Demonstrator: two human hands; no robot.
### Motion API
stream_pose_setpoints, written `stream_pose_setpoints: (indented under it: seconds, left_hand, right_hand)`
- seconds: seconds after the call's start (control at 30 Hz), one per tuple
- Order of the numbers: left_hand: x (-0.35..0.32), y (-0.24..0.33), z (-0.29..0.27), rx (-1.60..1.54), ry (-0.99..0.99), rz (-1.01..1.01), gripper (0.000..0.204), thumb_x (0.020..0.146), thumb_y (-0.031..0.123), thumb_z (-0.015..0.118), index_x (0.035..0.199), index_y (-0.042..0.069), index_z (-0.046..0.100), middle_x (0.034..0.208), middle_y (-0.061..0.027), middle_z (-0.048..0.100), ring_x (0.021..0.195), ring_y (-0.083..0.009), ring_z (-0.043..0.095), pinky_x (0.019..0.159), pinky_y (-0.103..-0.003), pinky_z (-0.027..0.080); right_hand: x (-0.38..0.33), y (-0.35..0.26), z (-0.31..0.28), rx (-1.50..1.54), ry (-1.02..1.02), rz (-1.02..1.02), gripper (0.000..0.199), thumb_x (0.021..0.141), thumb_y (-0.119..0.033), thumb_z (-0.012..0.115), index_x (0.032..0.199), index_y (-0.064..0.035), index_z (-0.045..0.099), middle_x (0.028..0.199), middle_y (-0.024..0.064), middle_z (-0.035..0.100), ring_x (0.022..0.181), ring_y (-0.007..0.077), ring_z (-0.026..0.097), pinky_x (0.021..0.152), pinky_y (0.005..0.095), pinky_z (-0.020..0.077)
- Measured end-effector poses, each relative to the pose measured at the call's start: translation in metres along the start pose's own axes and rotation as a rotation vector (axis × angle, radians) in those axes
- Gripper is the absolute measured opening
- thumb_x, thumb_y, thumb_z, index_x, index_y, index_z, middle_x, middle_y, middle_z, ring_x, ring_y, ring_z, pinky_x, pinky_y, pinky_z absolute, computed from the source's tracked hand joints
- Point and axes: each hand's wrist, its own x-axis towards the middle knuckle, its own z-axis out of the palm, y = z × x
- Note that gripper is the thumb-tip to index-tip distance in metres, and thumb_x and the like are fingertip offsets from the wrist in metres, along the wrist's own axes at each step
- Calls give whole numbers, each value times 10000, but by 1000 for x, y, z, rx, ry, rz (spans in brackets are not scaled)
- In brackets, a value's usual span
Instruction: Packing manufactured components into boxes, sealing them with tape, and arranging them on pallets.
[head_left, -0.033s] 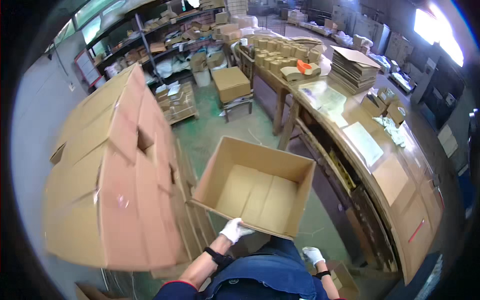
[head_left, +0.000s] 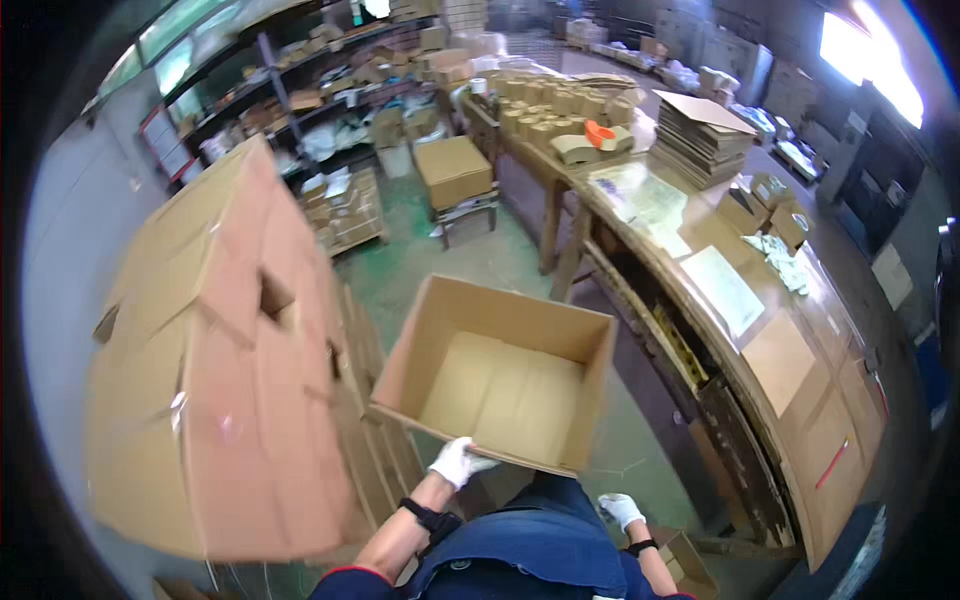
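I judge the step is holding the open carton [head_left: 505, 385], between the carton stack [head_left: 245, 420] and the workbench [head_left: 709, 224], my left hand [head_left: 457, 463] pinching its near rim, right hand [head_left: 622, 510] apart, fingers I cannot tell, so moving next calls for steady support.

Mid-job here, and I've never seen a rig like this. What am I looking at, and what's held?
No machine here, just a person at work. The view comes from a wide fisheye camera on their head, looking down, so straight edges bend. The left hand, gloved in white, grips the near edge of an open cardboard box; the right hand shows nothing held. On the workbench at right lie a stack of cardboard sheets, a white paper sheet and tan rolls. Large cartons stand at left.
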Motion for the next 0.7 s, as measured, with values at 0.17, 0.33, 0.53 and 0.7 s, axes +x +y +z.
stream_pose_setpoints:
  seconds: [0.17, 0.33, 0.53, 0.7]
  left_hand:
    - [95, 115, 10, -228, 163, 14, 452, 800, 72, 475, 1203, -129, 424, 1211, -294, 547, 1076, -477, 576, 880, -621, 515]
    - [180, 258, 27, -233, 353, 28, 404, 731, 46, 492, 1108, -93, 458, 1138, -274, 566, 1022, -469, 585, 874, -649, 500]
    - [299, 421, -1, -77, 403, 156, 251, 723, 82, 501, 958, -1, 533, 950, -176, 645, 834, -366, 656, 707, -631, 559]
    - [428, 580, -32, 117, 471, 181, 71, 723, 140, 548, 791, 121, 539, 816, -84, 593, 766, -308, 612, 685, -601, 539]
  right_hand:
    - [115, -95, -41, -453, 22, -210, 545, 874, -510, 513, 991, -6, 683, 1006, 250, 655, 985, 426, 618, 845, 472, 487]
    - [210, -244, -108, -755, 102, -170, 422, 888, -426, 509, 969, -63, 708, 1038, 219, 656, 1002, 388, 617, 893, 442, 484]
    - [283, -446, -181, -517, 283, -364, 326, 900, -346, 577, 1092, -103, 679, 1013, 158, 688, 948, 302, 665, 824, 367, 515]
    - [341, -549, -189, -594, 373, -394, 325, 886, -373, 562, 1051, -123, 688, 955, 160, 689, 883, 344, 663, 800, 429, 523]
